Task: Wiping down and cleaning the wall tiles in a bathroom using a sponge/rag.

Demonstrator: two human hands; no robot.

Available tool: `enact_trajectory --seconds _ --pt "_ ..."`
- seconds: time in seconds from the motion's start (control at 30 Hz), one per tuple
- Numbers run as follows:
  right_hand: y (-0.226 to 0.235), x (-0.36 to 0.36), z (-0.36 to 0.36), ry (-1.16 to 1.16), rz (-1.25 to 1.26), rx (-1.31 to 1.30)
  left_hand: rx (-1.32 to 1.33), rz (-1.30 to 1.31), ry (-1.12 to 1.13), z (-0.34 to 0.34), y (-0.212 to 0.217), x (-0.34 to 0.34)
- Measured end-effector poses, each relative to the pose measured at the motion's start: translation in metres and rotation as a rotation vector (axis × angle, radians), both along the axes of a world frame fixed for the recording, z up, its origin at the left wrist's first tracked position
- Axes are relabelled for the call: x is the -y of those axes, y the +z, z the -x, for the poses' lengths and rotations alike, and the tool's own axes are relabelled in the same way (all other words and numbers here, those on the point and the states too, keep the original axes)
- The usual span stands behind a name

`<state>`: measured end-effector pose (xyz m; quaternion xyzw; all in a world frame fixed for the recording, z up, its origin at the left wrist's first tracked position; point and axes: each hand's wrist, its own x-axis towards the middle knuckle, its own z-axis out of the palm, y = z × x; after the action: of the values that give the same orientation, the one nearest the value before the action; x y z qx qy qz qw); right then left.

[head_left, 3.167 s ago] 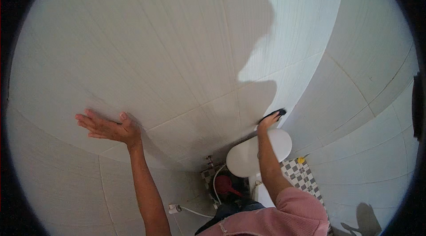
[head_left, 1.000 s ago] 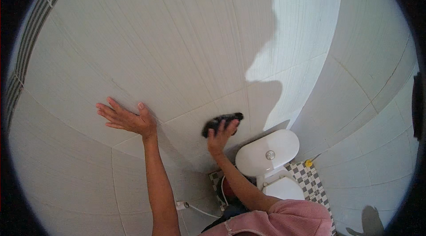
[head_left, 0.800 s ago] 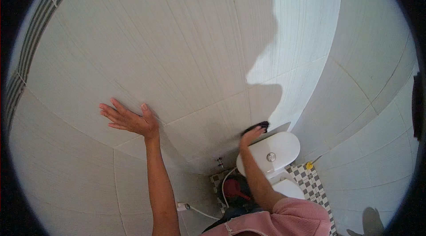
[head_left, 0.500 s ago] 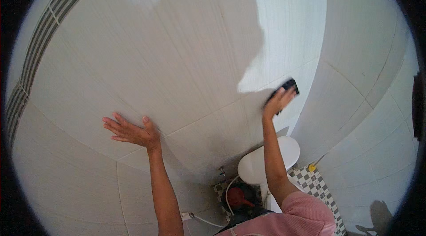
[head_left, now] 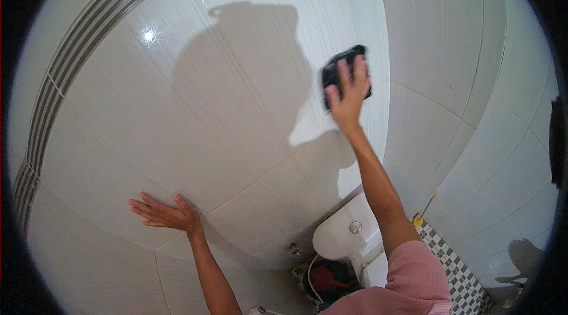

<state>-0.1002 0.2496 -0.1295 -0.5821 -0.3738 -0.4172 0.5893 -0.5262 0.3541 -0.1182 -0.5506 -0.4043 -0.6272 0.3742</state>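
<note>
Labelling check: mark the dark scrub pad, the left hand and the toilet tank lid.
dark scrub pad (head_left: 332, 73), head view, exposed upper-left corner.
left hand (head_left: 167, 215), head view, back of hand flat on wall.
toilet tank lid (head_left: 340, 235), head view, white top beside the button.

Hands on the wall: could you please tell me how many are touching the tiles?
2. The left hand lies flat, fingers spread, low on the tiled wall. The right hand is raised high, pressing a dark cloth against the wall above the toilet tank.
</note>
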Motion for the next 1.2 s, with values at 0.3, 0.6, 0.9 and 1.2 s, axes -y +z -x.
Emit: enact_trajectory --seconds 0.3,0.6,0.9,1.2 --pt "-0.204 -0.018 -0.032 -0.107 -0.252 -0.798 0.053 0.053 -0.004 0.005 -0.02 -0.017" --pt "-0.1 -0.006 -0.028 -0.081 -0.267 -0.99 0.046 0.022 -0.019 -0.001 0.001 0.003" --pt "0.1 -0.017 0.12 0.024 -0.043 -0.003 0.05 0.01 -0.041 -0.001 -0.001 0.004" --pt "0.165 -0.006 0.037 -0.036 -0.03 0.306 0.044 0.039 -0.03 -0.002 0.0 0.005"
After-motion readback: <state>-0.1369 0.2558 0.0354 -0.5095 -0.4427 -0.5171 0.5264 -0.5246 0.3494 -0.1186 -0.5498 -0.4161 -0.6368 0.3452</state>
